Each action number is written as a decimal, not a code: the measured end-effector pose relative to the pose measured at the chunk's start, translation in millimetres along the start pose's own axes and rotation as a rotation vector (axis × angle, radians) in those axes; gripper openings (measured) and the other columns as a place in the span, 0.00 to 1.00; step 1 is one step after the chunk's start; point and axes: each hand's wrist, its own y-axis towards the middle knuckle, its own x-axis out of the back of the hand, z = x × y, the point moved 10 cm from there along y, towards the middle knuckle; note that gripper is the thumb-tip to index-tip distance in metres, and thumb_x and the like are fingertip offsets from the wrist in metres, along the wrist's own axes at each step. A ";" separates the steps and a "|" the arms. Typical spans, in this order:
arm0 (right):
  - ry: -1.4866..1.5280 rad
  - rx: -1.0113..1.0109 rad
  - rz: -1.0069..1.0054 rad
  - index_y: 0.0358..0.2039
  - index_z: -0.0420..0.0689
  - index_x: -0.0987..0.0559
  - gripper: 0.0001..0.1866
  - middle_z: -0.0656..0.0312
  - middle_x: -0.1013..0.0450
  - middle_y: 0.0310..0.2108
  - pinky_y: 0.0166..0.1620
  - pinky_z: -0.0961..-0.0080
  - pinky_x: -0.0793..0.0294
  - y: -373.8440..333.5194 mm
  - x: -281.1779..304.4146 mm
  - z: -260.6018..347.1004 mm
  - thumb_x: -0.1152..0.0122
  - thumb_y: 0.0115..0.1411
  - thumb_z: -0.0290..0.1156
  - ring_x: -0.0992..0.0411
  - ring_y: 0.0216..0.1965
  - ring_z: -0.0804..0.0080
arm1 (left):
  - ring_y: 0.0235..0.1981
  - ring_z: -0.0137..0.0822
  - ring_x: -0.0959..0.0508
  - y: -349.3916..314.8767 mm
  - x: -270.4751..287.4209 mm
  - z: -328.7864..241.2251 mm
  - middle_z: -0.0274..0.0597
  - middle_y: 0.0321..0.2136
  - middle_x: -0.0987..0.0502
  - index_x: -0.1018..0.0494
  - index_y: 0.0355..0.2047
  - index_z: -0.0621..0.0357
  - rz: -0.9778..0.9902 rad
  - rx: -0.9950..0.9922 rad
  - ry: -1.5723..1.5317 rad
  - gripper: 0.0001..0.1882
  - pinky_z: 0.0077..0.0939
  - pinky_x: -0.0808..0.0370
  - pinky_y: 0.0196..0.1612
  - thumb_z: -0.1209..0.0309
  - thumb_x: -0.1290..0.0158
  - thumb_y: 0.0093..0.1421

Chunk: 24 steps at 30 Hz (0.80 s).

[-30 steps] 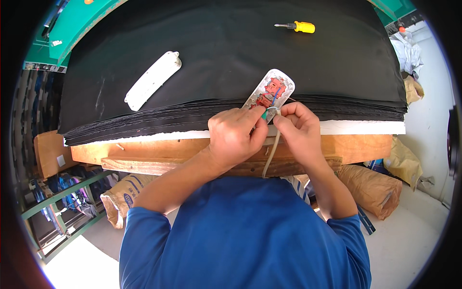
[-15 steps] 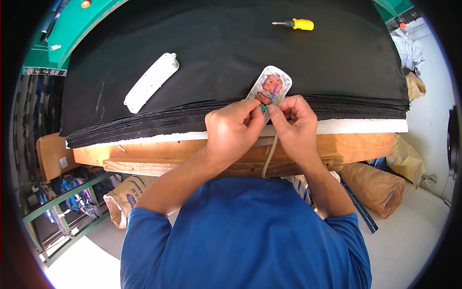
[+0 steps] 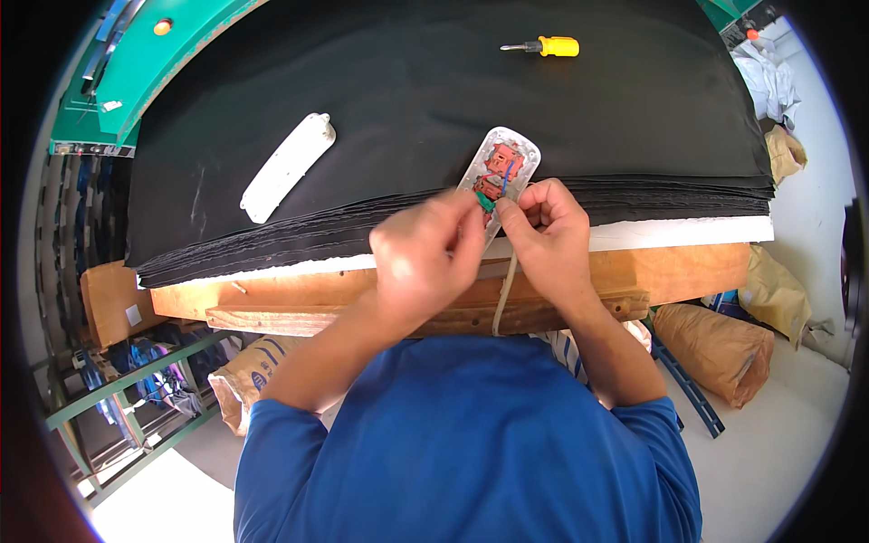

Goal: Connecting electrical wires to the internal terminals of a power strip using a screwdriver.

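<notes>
An opened power strip (image 3: 528, 156) tilts over the front edge of the black stack, its white shell facing up with reddish socket parts and thin wires inside. A blue wire (image 3: 507, 174) runs along its inside, and a green part (image 3: 485, 201), perhaps a wire, shows lower down. My right hand (image 3: 549, 237) is closed on the strip's lower right side, thumb at its inner edge. My left hand (image 3: 425, 253), blurred by motion, has curled fingers beside the green part; what they pinch is hidden. A pale cable (image 3: 505, 294) hangs from the strip's lower end toward me.
A long white cover (image 3: 288, 169) lies on the black sheets (image 3: 389, 100) to the left. Far right of it rests a yellow-handled screwdriver (image 3: 558, 46). Below the sheets runs a wooden table edge (image 3: 697, 270). Brown paper sacks (image 3: 715, 348) and a green metal frame (image 3: 136, 385) stand beyond.
My left hand has shifted slightly left and down, away from the right hand, uncovering more of the green part. My right hand keeps its grip. The whole view has shifted slightly.
</notes>
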 end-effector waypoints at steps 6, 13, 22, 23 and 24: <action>0.043 0.005 0.006 0.30 0.40 0.26 0.10 0.68 0.25 0.26 0.30 0.83 0.28 0.1 -0.9 1.8 0.32 0.63 0.24 0.30 0.27 0.87 | 0.17 0.39 0.21 -7.3 -20.1 -21.0 0.41 0.18 0.22 0.20 0.34 0.61 0.115 -0.208 0.207 0.07 0.31 0.27 0.20 0.80 0.36 0.54; 0.061 -0.012 0.012 0.31 0.40 0.26 0.09 0.68 0.25 0.27 0.30 0.84 0.28 -1.4 -0.4 0.5 0.33 0.64 0.24 0.29 0.27 0.86 | 0.16 0.39 0.21 -5.9 -27.3 -4.4 0.43 0.18 0.22 0.20 0.36 0.60 0.216 0.056 0.164 0.06 0.31 0.27 0.20 0.77 0.38 0.58; 0.266 -0.057 0.164 0.43 0.38 0.20 0.05 0.68 0.23 0.32 0.37 0.85 0.25 -7.0 1.2 -6.9 0.39 0.69 0.22 0.27 0.35 0.86 | 0.20 0.47 0.19 -6.1 -32.9 13.5 0.50 0.21 0.20 0.21 0.38 0.62 0.287 0.267 0.083 0.06 0.36 0.24 0.25 0.74 0.42 0.62; 0.268 -0.057 0.165 0.43 0.38 0.20 0.05 0.68 0.23 0.32 0.37 0.85 0.25 -7.3 3.1 -6.0 0.39 0.69 0.22 0.27 0.35 0.86 | 0.22 0.55 0.18 -5.8 -33.4 15.5 0.53 0.21 0.19 0.21 0.37 0.62 0.290 0.286 0.065 0.06 0.43 0.22 0.27 0.73 0.44 0.62; 0.284 -0.100 0.212 0.47 0.39 0.20 0.07 0.68 0.23 0.34 0.38 0.85 0.25 -8.8 -0.4 -7.3 0.40 0.69 0.22 0.27 0.36 0.86 | 0.22 0.55 0.18 -6.9 -34.0 18.7 0.53 0.21 0.19 0.21 0.37 0.62 0.290 0.286 0.068 0.06 0.43 0.22 0.27 0.73 0.44 0.62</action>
